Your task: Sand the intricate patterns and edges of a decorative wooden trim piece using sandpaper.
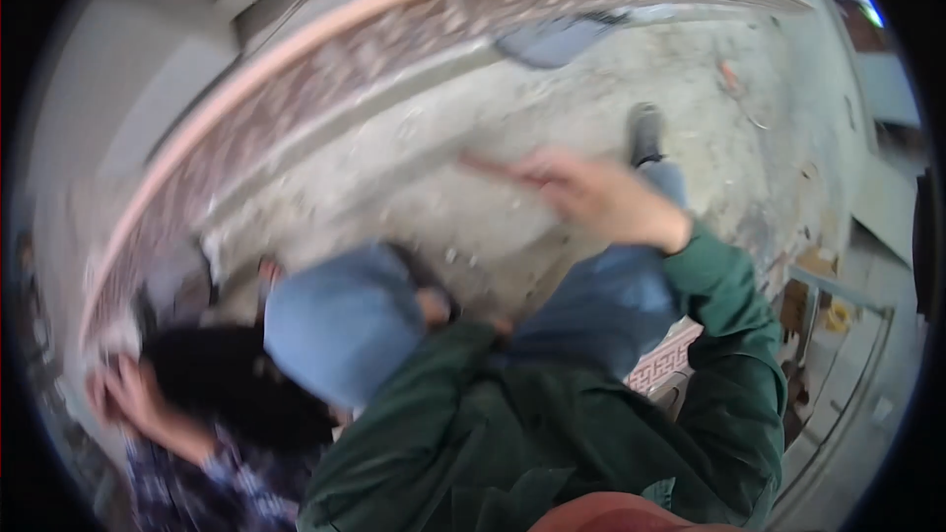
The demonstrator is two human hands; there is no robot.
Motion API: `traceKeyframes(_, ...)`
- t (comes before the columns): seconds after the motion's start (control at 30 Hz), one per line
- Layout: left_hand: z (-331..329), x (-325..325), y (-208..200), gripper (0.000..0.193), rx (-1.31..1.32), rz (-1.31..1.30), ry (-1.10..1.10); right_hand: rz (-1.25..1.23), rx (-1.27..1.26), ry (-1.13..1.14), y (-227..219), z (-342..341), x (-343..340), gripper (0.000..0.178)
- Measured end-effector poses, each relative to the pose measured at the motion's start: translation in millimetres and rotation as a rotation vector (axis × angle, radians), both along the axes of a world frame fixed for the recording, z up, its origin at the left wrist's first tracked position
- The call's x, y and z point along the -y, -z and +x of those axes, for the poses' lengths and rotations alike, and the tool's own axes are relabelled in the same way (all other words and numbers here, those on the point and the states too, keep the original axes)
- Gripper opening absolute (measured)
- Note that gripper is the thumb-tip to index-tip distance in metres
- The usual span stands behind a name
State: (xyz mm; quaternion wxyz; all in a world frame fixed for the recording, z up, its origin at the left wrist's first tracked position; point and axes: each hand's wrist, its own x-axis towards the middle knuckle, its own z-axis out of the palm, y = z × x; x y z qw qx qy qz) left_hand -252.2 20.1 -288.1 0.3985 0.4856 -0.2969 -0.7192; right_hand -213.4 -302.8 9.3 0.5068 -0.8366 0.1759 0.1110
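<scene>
My right hand (601, 195) is raised above my right knee, fingers closed round a thin reddish-brown stick-like tool (488, 166). Motion smears it, so its exact kind does not show. The tool points left over the dusty floor. Of my left hand (503, 325) only a small patch of skin shows past the green sleeve, between my thighs; its fingers are hidden. Beyond the tool, a long pinkish panel (325, 44) with a lattice pattern curves across the view, standing apart from my hands.
At the lower left another person's hands (148, 404), with plaid sleeves, are by the panel's near end. A grey flat piece (557, 42) lies beside the panel. An orange-handled item (729, 77) is on the concrete floor (591, 99). A framed rack (838, 355) stands at the right.
</scene>
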Motion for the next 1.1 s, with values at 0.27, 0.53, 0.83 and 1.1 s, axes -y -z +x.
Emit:
traceKeyframes(0.27,31,223,102,0.030,-0.267,-0.039,0.391,0.209,-0.218,-0.242,77,28,51,0.031)
traceKeyframes(0.53,-5,257,109,0.032,-0.501,0.112,0.460,0.284,-0.264,-0.376,86,17,125,0.028)
traceKeyframes(0.83,-123,260,72,0.033,-0.729,0.356,0.262,0.121,-0.085,-0.606,110,21,208,0.028)
traceKeyframes(1.1,-163,295,81,0.036,-0.693,0.448,0.162,0.198,-0.240,-0.758,61,5,240,0.030)
